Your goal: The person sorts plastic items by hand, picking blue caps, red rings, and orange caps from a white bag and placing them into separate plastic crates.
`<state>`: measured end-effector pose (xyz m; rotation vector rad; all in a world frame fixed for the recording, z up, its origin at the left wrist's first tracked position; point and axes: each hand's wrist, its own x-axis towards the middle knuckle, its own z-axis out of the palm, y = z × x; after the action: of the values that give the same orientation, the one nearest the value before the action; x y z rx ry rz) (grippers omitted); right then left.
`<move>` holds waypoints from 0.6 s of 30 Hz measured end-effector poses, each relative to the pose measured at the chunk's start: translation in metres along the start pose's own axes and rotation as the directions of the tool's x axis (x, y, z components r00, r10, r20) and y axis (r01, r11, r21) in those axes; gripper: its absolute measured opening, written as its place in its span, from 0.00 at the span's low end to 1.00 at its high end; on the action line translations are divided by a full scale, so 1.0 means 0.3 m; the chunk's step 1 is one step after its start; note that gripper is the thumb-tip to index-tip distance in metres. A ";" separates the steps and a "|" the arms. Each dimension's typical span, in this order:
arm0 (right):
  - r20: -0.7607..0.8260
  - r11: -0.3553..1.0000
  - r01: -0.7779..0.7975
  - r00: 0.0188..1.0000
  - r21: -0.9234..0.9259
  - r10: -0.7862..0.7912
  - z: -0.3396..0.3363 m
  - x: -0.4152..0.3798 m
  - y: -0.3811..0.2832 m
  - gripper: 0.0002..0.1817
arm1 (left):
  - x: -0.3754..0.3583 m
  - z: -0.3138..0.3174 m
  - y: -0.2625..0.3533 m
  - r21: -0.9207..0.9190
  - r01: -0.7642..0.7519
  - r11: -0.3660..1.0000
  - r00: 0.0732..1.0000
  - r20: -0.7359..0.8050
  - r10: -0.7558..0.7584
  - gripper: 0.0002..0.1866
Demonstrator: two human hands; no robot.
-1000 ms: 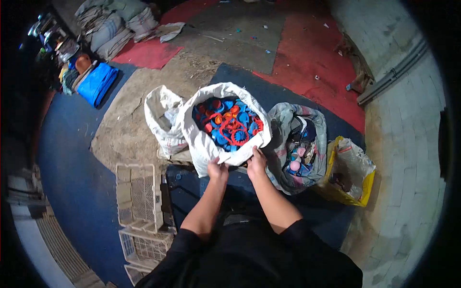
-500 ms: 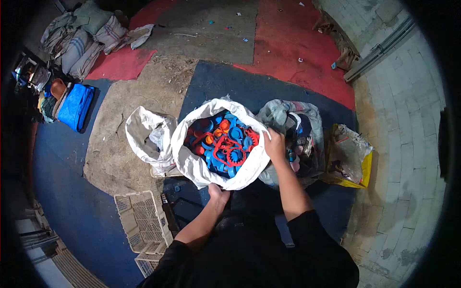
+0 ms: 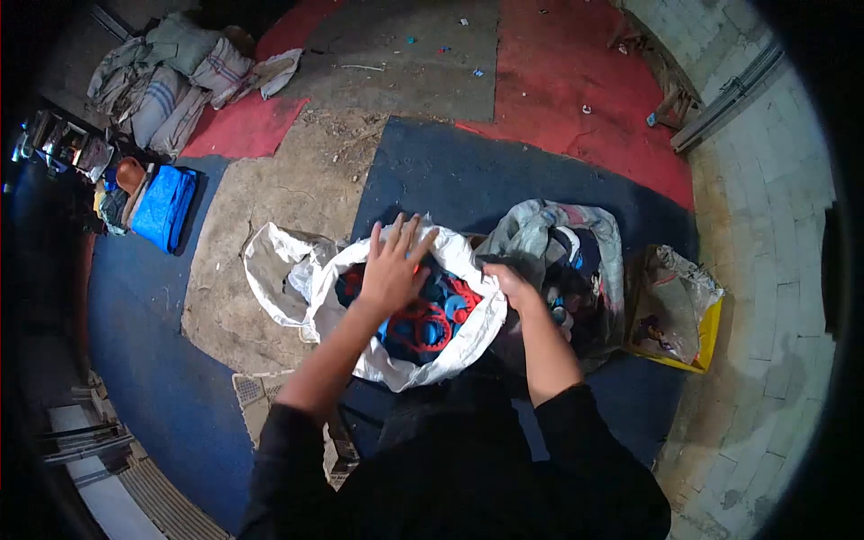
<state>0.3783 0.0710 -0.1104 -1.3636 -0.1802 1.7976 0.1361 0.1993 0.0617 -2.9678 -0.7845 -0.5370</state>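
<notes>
A white woven sack [image 3: 407, 373] stands in front of me with its mouth rolled wide. Inside lie blue plastic caps [image 3: 435, 333] and red plastic rings [image 3: 466, 297], with a bit of orange among them. My left hand [image 3: 394, 270] is over the sack's mouth, fingers spread toward the far rim, holding nothing and hiding part of the contents. On the right side of the rim, my right hand [image 3: 511, 285] is closed round the white fabric.
Left of the sack is a smaller white sack [image 3: 261, 279]; right of it are a grey sack [image 3: 612, 261] of mixed items and a yellow-edged bag [image 3: 706, 337]. Plastic crates [image 3: 252, 396] sit at lower left. Stuffed sacks [image 3: 162, 99] and a blue folded bundle [image 3: 165, 207] lie farther off.
My left hand has left the sack's near rim and moved up over its mouth, fingers now spread. My right hand keeps its hold on the right rim. The view has shifted slightly.
</notes>
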 end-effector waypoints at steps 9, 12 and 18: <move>-0.096 0.670 0.279 0.880 -0.688 -0.465 -0.126 0.100 0.018 0.23 | 0.150 0.348 -0.330 -0.353 0.249 0.902 0.819 0.574 -0.002 0.19; 0.068 0.211 0.534 0.456 -0.819 -0.888 0.205 -0.165 -0.215 0.29 | 0.117 0.671 -0.474 -0.608 0.019 0.793 0.873 0.396 0.283 0.18; 0.307 0.092 0.518 0.631 -0.851 -0.712 0.383 0.099 -0.235 0.18 | 0.149 0.696 -0.474 -0.449 0.813 0.371 0.410 0.893 0.184 0.22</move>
<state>0.3175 0.1771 -0.0464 -1.7247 -1.6229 0.6805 0.1709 0.3679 -0.1286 -3.9357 -1.8325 1.2975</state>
